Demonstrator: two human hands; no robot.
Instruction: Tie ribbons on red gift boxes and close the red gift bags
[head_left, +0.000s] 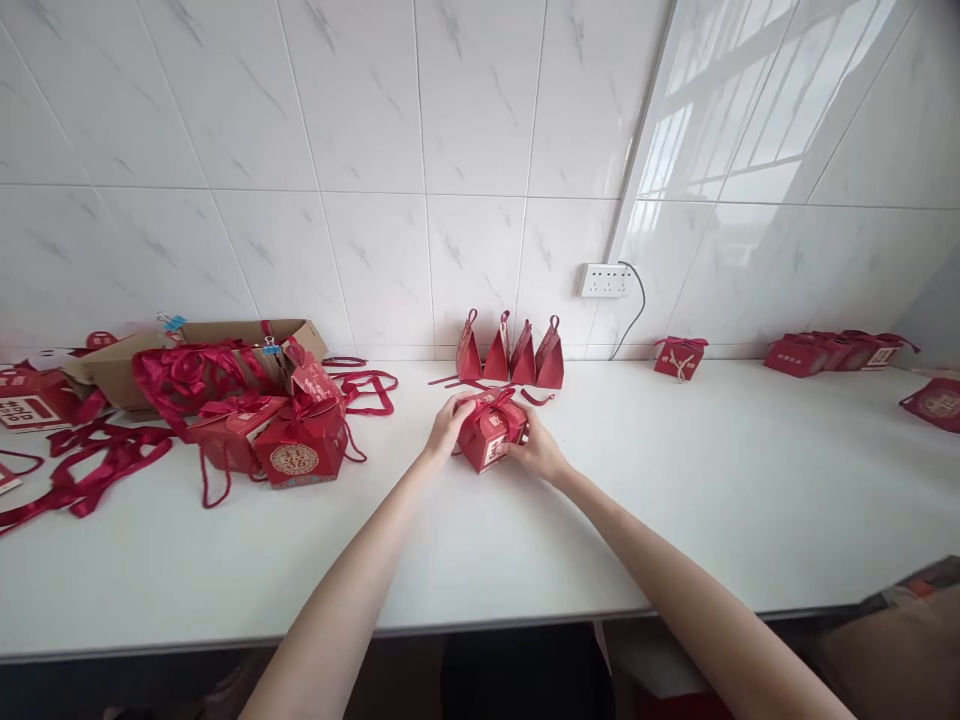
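While a white worktop (675, 520) is stretching to either side of four pointed red boxes (523, 362), a brown carton (112, 372) is sitting well to their left, with crimson ribbon (191, 375) lying over its front. Just before the pointed boxes, a bow-topped red box (481, 440) is being held. The left hand (451, 424) and the right hand (537, 446) are pressing it from opposite sides, their grip pinching it between them. Well right of the pointed boxes, a small corded box (666, 360) is standing; nearer them, a white socket strip (604, 281) is hanging above.
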